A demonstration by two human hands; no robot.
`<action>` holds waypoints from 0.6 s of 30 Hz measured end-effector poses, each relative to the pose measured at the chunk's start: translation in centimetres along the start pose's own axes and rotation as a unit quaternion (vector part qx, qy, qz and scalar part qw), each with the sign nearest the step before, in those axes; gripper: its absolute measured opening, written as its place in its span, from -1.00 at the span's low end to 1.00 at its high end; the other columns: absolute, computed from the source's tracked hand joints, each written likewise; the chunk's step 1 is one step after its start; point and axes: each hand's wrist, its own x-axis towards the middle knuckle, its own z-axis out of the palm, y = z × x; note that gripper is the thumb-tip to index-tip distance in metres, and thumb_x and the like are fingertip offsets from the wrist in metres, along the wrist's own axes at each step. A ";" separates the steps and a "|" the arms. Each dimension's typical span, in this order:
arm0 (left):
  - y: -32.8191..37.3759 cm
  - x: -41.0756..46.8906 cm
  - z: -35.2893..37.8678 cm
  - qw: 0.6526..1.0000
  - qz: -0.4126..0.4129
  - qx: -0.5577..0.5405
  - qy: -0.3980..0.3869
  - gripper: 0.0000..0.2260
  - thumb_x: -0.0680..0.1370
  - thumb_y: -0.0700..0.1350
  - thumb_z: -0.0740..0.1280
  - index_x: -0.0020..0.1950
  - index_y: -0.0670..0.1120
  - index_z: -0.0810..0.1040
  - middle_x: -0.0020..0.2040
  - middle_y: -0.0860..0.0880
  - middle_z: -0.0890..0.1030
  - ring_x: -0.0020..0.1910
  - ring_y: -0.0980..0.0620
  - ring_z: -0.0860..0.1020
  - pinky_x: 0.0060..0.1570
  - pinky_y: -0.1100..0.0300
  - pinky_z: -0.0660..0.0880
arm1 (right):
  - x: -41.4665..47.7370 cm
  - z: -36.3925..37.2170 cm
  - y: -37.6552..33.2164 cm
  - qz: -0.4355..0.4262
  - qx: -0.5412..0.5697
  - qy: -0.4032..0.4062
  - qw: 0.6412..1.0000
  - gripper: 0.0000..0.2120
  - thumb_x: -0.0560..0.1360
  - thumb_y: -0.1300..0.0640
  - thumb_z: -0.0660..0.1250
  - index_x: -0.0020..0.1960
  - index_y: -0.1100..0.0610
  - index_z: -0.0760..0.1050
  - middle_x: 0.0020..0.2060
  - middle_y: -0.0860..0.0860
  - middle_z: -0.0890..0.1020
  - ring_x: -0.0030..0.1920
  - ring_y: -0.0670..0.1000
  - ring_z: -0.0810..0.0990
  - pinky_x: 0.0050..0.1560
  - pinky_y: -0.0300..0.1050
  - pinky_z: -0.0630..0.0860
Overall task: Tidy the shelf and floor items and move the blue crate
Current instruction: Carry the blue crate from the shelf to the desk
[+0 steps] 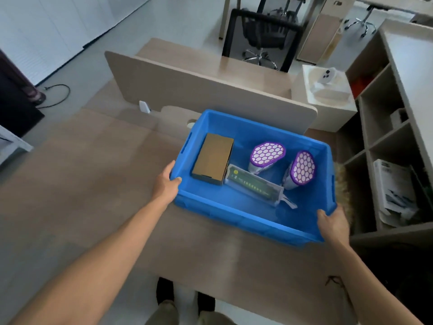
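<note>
The crate [248, 221] is showing a bright, plain blue. Inside, the box [213, 158] is looking cardboard brown with a dark end, and the two filters [268, 152] [303, 168] are showing purple rims around white honeycomb cells. The desk [82, 184] is glowing pale tan.

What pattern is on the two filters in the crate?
White honeycomb cells edged in purple, on both filters, clearest in the head view.

Both arms reach forward, the left hand [166, 184] and the right hand [334, 222] each curled closed, thumbs on top.
</note>
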 end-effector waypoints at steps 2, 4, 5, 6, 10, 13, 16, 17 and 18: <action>-1.1 -1.6 -0.9 1.000 0.002 0.009 0.017 -0.59 0.54 -0.12 0.32 0.40 0.00 0.48 0.20 0.00 0.63 0.10 -0.04 0.60 0.08 0.11 0.47 | -1.3 0.5 0.1 -0.043 -0.053 0.040 0.997 -0.48 0.52 0.17 0.33 0.44 0.18 0.30 0.34 0.27 0.46 0.30 0.29 0.47 0.27 0.25 0.47; -2.6 -3.4 -1.9 0.999 -0.022 -0.013 0.031 -0.67 0.55 -0.05 0.32 0.31 -0.04 0.56 0.11 0.00 0.65 0.07 0.00 0.59 0.03 0.16 0.43 | -3.3 1.4 -0.1 -0.143 -0.105 0.066 0.982 -0.51 0.50 0.20 0.37 0.41 0.19 0.38 0.40 0.25 0.40 0.42 0.26 0.33 0.43 0.26 0.30; -3.7 -4.4 -2.5 0.998 -0.037 -0.030 0.032 -0.69 0.56 -0.04 0.32 0.29 -0.04 0.57 0.09 -0.01 0.65 0.06 0.02 0.59 0.02 0.18 0.40 | -4.7 2.1 -0.4 -0.204 -0.118 0.070 0.969 -0.55 0.49 0.21 0.38 0.37 0.20 0.44 0.39 0.24 0.41 0.42 0.25 0.32 0.43 0.23 0.28; -4.9 -5.4 -3.2 0.997 -0.047 -0.047 0.032 -0.69 0.55 -0.04 0.33 0.28 -0.04 0.58 0.10 -0.03 0.66 0.06 0.01 0.60 0.01 0.19 0.40 | -6.2 3.0 -0.8 -0.259 -0.117 0.064 0.957 -0.60 0.48 0.23 0.40 0.32 0.20 0.49 0.35 0.22 0.45 0.39 0.24 0.34 0.40 0.20 0.31; -12.1 -10.3 -7.2 0.992 -0.108 -0.049 0.043 -0.70 0.49 -0.03 0.34 0.19 -0.06 0.63 0.02 -0.13 0.70 0.03 -0.08 0.65 0.00 0.13 0.46 | -14.0 8.8 -3.6 -0.384 -0.082 -0.098 0.914 -0.78 0.49 0.25 0.39 0.13 0.10 0.60 0.03 0.02 0.63 0.05 0.04 0.57 0.04 0.02 0.53; -19.4 -15.8 -10.5 0.972 -0.206 -0.085 0.072 -0.77 0.52 -0.05 0.35 0.14 -0.06 0.63 0.03 -0.16 0.70 0.01 -0.14 0.66 0.08 0.03 0.53 | -19.7 14.7 -5.6 -0.401 -0.137 -0.281 0.861 -0.83 0.53 0.18 0.34 0.08 0.03 0.62 -0.10 -0.05 0.68 -0.14 -0.07 0.61 -0.11 -0.15 0.53; -27.1 -22.8 -14.0 0.928 -0.319 -0.135 0.139 -0.87 0.57 -0.15 0.33 0.08 -0.04 0.61 -0.01 -0.13 0.69 -0.05 -0.13 0.66 0.07 -0.01 0.56 | -26.1 21.4 -7.1 -0.415 -0.182 -0.394 0.799 -0.82 0.55 0.15 0.31 0.11 0.02 0.62 -0.10 -0.09 0.66 -0.15 -0.10 0.59 -0.15 -0.34 0.46; -29.3 -25.4 -15.2 0.908 -0.356 -0.148 0.163 -0.89 0.56 -0.15 0.33 0.06 -0.04 0.60 -0.03 -0.11 0.68 -0.06 -0.12 0.65 0.04 0.01 0.56 | -28.4 23.7 -7.7 -0.412 -0.207 -0.428 0.777 -0.81 0.55 0.15 0.31 0.13 0.04 0.61 -0.10 -0.08 0.64 -0.12 -0.08 0.59 -0.09 -0.28 0.49; -31.5 -28.0 -16.3 0.885 -0.396 -0.159 0.186 -0.91 0.56 -0.13 0.34 0.04 -0.04 0.60 -0.05 -0.09 0.67 -0.08 -0.10 0.65 0.01 0.03 0.56 | -30.7 26.1 -8.1 -0.399 -0.236 -0.464 0.755 -0.80 0.55 0.14 0.30 0.14 0.05 0.60 -0.08 -0.04 0.65 -0.07 -0.04 0.61 -0.02 -0.20 0.50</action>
